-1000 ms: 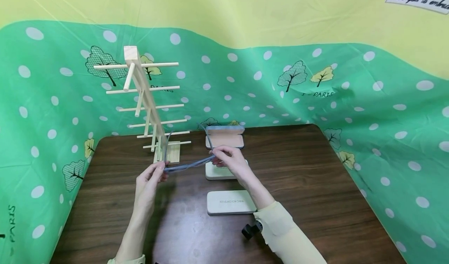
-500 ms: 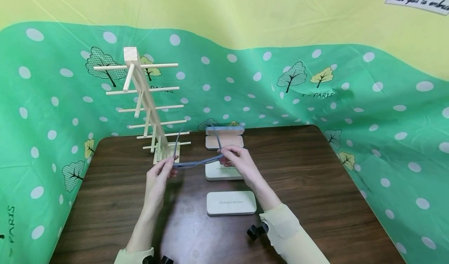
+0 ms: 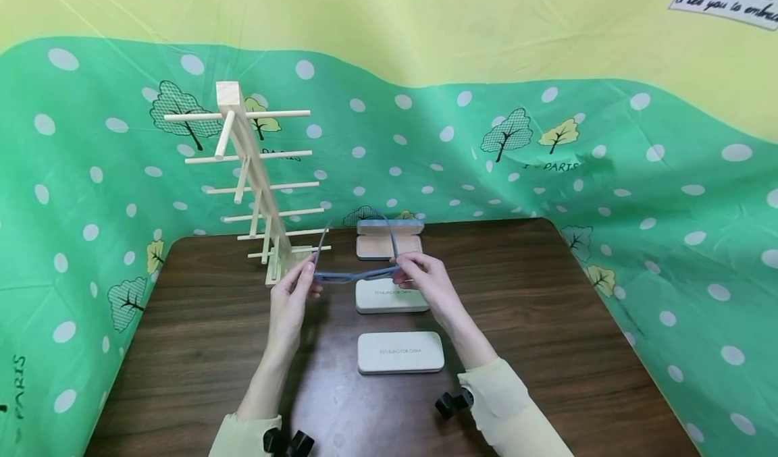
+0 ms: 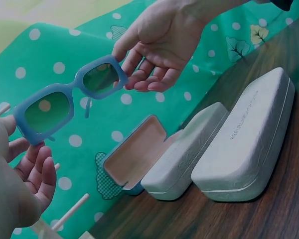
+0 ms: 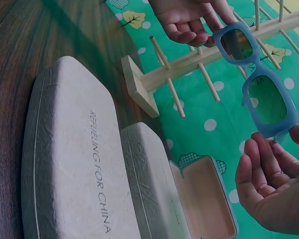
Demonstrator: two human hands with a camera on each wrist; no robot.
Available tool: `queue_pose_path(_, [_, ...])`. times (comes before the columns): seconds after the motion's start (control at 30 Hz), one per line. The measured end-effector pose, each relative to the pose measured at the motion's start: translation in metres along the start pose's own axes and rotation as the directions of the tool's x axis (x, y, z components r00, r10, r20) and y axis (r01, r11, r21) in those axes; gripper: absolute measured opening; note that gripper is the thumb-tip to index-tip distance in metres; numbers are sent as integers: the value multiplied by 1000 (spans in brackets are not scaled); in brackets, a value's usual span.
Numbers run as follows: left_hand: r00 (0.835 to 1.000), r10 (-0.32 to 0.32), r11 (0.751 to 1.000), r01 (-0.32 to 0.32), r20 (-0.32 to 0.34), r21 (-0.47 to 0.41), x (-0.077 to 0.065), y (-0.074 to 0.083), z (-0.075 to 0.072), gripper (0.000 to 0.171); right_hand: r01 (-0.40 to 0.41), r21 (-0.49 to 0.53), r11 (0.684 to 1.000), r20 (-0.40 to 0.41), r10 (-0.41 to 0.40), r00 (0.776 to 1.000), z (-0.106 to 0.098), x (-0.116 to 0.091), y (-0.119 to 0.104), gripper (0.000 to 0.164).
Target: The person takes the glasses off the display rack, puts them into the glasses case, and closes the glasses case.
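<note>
Blue-framed sunglasses [image 3: 355, 276] with dark green lenses hang in the air between both hands, temples unfolded and pointing away. My left hand [image 3: 293, 302] pinches one end of the frame between thumb and fingers. At the opposite end, my right hand [image 3: 430, 283] pinches the other corner in the same way. The left wrist view shows the sunglasses [image 4: 72, 94] from the front, lenses facing the camera. An eyeglass case [image 3: 389, 239] lies open with a pinkish lining at the back of the table. Nearer, a white closed case [image 3: 389, 298] sits partly behind the right fingers.
Another closed white case [image 3: 401, 353], printed with lettering, lies closest on the brown wooden table [image 3: 547, 349]. A wooden display stand [image 3: 258, 180] with several pegs rises at the back left. Behind it hangs a green and yellow patterned cloth [image 3: 437, 133].
Both hands have carried the sunglasses rightward and slightly up, away from the wooden stand and over toward the cases. The frame is now more level. The cases and stand have stayed put.
</note>
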State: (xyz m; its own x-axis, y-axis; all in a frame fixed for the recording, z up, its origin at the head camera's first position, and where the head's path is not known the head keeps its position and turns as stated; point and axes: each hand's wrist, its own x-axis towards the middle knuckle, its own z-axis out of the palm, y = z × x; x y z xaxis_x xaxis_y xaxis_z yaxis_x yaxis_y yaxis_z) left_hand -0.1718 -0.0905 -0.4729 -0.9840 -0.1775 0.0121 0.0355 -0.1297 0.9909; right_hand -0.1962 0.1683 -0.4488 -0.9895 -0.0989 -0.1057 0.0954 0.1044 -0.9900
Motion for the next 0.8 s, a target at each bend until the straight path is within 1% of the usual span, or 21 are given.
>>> queue_pose_path(0.13, [1000,5,1000,-5,4,-5,2,-2,5,35,-5,9,1000,-13,5,1000,-3,-1,1,36])
queue_pose_path(0.27, [1000,-4,1000,4,22,8,3,-3,8,36,-8,12,1000,-26,8,1000,-6,-2,1,35])
queue_pose_path(0.43, [997,-11,999,9,81,32,4,-3,9,38,-12,8,1000,-38,12,999,-9,-3,0,35])
queue_pose_path(0.6, [988,-23,997,11,150,81,4,-3,8,41,-14,7,1000,-48,15,999,-12,-3,0,38])
queue_pose_path(0.67, [986,-22,996,7,167,93,5,-4,7,43,-16,12,1000,-53,17,998,-13,-3,0,38])
queue_pose_path(0.8, [983,2,994,-22,185,107,7,-6,7,45,-18,9,1000,-65,19,998,-14,-4,-1,36])
